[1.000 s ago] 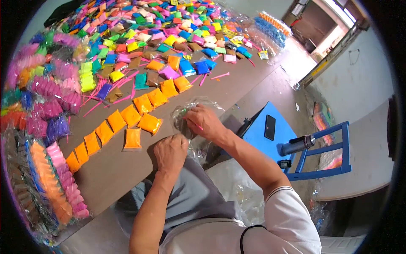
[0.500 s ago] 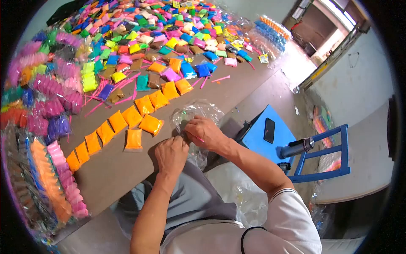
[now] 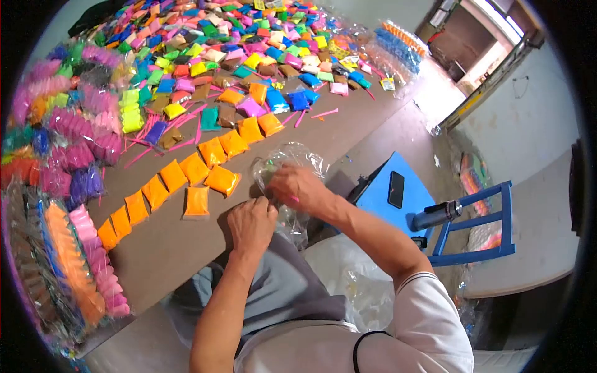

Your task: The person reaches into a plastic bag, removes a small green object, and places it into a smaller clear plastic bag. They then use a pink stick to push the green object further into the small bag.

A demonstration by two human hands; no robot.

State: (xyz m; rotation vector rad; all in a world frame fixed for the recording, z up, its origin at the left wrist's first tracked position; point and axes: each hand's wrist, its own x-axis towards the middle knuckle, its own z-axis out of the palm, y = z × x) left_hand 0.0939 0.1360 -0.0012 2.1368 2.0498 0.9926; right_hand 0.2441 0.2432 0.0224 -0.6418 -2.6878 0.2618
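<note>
My left hand [image 3: 251, 219] is closed at the table edge, its fingertips pinching what looks like the gathered part of a clear plastic bag [image 3: 303, 154]. Just to its right, my right hand [image 3: 297, 188] is curled over the same bag. A bit of a pink plastic stick [image 3: 294, 199] shows under the right hand's fingers. The bag spreads out beyond the hands and hangs below them, and small coloured bits show through it. Left of the hands, small orange packets [image 3: 222, 179] lie in a slanting row, with one orange packet [image 3: 197, 202] set apart nearer me.
A large heap of coloured packets [image 3: 211, 56] covers the table's far side, with pink sticks [image 3: 149, 132] scattered along its front. Bagged stacks of packets [image 3: 74, 267] stand at the left. On the right, a blue chair [image 3: 398, 180] holds a phone [image 3: 396, 189] and a flask [image 3: 438, 215].
My right hand has shifted slightly up and left and turned, so less of the pink stick shows. My left hand has barely moved. The orange packets lie as before.
</note>
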